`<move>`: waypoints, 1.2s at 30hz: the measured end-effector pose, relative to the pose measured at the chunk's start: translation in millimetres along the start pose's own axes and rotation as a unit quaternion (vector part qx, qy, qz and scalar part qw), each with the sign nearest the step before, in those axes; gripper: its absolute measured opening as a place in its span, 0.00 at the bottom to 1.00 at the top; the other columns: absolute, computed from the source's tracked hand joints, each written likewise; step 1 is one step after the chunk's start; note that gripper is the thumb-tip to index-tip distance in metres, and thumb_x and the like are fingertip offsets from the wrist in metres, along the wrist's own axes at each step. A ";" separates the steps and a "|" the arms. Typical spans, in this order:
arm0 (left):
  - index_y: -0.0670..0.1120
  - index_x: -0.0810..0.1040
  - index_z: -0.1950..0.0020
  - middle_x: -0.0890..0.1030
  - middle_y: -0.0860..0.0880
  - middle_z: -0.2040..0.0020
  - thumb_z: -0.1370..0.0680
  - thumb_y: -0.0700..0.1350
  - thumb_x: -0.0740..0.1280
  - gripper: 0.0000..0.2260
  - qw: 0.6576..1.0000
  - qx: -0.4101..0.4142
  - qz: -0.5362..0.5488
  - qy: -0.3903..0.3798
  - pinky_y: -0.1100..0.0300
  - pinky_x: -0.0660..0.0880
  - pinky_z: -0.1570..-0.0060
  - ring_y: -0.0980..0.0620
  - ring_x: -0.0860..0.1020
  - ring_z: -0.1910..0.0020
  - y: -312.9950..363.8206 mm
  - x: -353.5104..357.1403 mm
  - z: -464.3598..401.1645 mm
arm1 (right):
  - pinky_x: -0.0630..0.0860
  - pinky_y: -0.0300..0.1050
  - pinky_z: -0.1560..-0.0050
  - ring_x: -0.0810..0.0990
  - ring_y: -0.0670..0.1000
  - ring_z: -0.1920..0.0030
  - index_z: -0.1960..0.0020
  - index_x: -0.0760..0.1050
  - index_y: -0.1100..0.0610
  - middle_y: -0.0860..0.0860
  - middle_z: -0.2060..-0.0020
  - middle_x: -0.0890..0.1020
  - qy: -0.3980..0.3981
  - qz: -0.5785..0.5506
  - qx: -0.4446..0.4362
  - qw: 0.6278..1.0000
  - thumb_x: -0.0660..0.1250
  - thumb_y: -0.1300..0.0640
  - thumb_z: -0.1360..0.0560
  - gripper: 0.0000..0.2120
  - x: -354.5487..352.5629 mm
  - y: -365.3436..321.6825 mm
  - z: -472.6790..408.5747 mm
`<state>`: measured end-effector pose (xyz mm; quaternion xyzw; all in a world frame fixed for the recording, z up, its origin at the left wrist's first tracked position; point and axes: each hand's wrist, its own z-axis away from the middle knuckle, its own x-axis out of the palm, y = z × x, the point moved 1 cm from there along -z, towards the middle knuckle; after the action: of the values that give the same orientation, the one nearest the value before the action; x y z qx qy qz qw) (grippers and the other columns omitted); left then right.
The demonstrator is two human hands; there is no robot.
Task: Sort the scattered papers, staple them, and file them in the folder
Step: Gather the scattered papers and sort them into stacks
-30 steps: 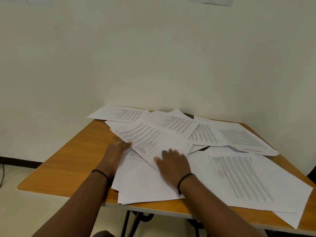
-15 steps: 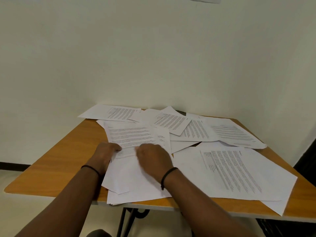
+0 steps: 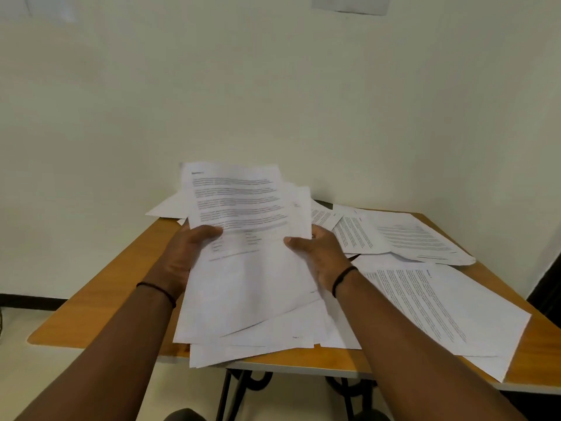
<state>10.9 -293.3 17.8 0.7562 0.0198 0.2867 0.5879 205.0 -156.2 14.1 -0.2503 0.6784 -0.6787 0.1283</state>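
Both hands, left [image 3: 182, 253] and right [image 3: 318, 253], grip a raised sheaf of papers [image 3: 243, 238] by its sides.

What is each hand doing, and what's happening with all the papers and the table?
left hand: grips the left edge of the held sheets, thumb on top.
right hand: grips their right edge.
held sheets: lifted, tilted up, uneven.
loose papers: scattered flat, overlapping, some past the table's edge.
table: partly covered with paper.
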 end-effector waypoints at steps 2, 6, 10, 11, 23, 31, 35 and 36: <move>0.44 0.71 0.28 0.79 0.42 0.34 0.28 0.36 0.68 0.27 0.998 0.046 -0.044 -0.026 0.46 0.78 0.39 0.40 0.80 0.38 19.6 7.1 -6.4 | 0.81 0.50 0.45 0.84 0.60 0.45 0.48 0.81 0.60 0.57 0.50 0.86 0.015 -0.017 -0.053 0.998 0.73 0.71 0.30 0.13 2.6 -16.4 1.8; 0.43 0.72 0.28 0.80 0.44 0.34 0.27 0.39 0.68 0.27 0.985 0.126 -0.108 -0.041 0.49 0.76 0.37 0.42 0.79 0.36 54.8 24.3 -16.2 | 0.81 0.40 0.49 0.84 0.49 0.49 0.45 0.78 0.56 0.51 0.49 0.85 0.035 0.021 -0.183 0.982 0.72 0.69 0.27 0.14 9.9 -59.3 9.3; 0.46 0.73 0.28 0.81 0.47 0.35 0.27 0.43 0.70 0.26 0.969 0.170 -0.169 -0.058 0.51 0.76 0.39 0.46 0.80 0.37 80.0 35.2 -17.0 | 0.80 0.41 0.45 0.84 0.47 0.46 0.40 0.77 0.52 0.48 0.46 0.85 0.013 0.041 -0.222 0.974 0.74 0.64 0.28 0.18 10.8 -77.4 10.9; 0.46 0.73 0.28 0.81 0.47 0.35 0.27 0.44 0.71 0.27 0.968 0.164 -0.177 -0.064 0.50 0.76 0.39 0.45 0.80 0.37 78.3 34.5 -15.0 | 0.81 0.43 0.44 0.84 0.48 0.46 0.40 0.77 0.53 0.49 0.46 0.85 0.000 0.035 -0.212 0.977 0.75 0.63 0.28 0.19 8.2 -73.9 11.3; 0.45 0.77 0.32 0.83 0.47 0.39 0.28 0.45 0.73 0.24 0.970 0.154 -0.185 -0.038 0.54 0.80 0.43 0.47 0.81 0.40 55.3 26.7 3.8 | 0.81 0.39 0.54 0.86 0.48 0.51 0.43 0.80 0.57 0.48 0.52 0.87 -0.022 0.011 -0.210 0.977 0.76 0.62 0.29 0.16 25.5 -62.6 26.9; 0.48 0.79 0.38 0.86 0.53 0.47 0.19 0.43 0.66 0.10 0.975 0.046 -0.214 0.049 0.63 0.81 0.57 0.50 0.84 0.47 9.8 -8.0 24.8 | 0.81 0.40 0.49 0.83 0.49 0.46 0.40 0.78 0.52 0.48 0.47 0.85 -0.001 0.045 -0.069 0.997 0.74 0.61 0.27 0.17 19.0 29.3 24.1; 0.54 0.79 0.46 0.85 0.53 0.54 0.17 0.37 0.59 0.13 0.964 0.024 -0.242 0.108 0.64 0.80 0.62 0.54 0.84 0.60 25.7 -25.4 34.9 | 0.81 0.44 0.50 0.82 0.50 0.49 0.41 0.73 0.55 0.51 0.47 0.82 0.009 0.069 -0.054 0.996 0.75 0.61 0.28 0.18 49.0 35.1 12.0; 0.55 0.80 0.47 0.84 0.52 0.54 0.18 0.38 0.59 0.14 0.951 0.016 -0.283 0.128 0.63 0.78 0.63 0.52 0.82 0.60 27.6 -33.7 35.6 | 0.81 0.45 0.49 0.82 0.49 0.48 0.41 0.71 0.54 0.51 0.47 0.82 -0.010 0.076 -0.051 0.996 0.75 0.61 0.27 0.19 61.1 35.9 9.8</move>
<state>-9.4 -345.4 23.7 0.6862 0.3123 0.2025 0.6250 152.7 -197.7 -11.5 -0.2110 0.7277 -0.6290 0.1740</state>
